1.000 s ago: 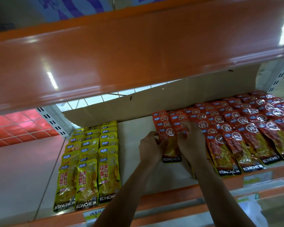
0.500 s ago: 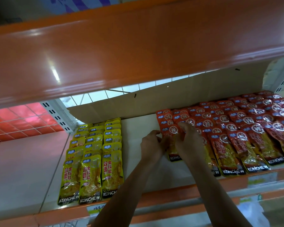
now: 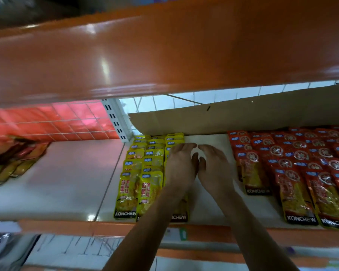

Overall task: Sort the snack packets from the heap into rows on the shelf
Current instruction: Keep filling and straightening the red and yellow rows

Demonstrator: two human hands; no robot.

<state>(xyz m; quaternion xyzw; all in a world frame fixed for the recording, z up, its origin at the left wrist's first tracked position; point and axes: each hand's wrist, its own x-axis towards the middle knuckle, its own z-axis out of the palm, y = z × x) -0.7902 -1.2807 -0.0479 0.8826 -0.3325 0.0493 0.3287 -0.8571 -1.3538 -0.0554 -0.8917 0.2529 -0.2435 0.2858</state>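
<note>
Both hands palm-down over the bare strip of shelf (image 3: 67, 173) between the rows. Left hand (image 3: 181, 167) overlaps the nearest yellow packets (image 3: 141, 173); right hand (image 3: 213, 169) sits beside it, short of the red packets (image 3: 294, 169). Fingers loosely spread, holding nothing. Yellow rows mid-shelf, red rows toward the right edge, mixed heap (image 3: 14, 161) at the left edge

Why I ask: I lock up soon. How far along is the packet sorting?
Done: yellow packets lie in three rows, red packets in several rows to their right. In hand: nothing; the left hand and right hand are open over the bare shelf strip between the two colours, the left partly over the yellow rows. Left: a loose heap of mixed packets at the far left looks unsorted.
</note>
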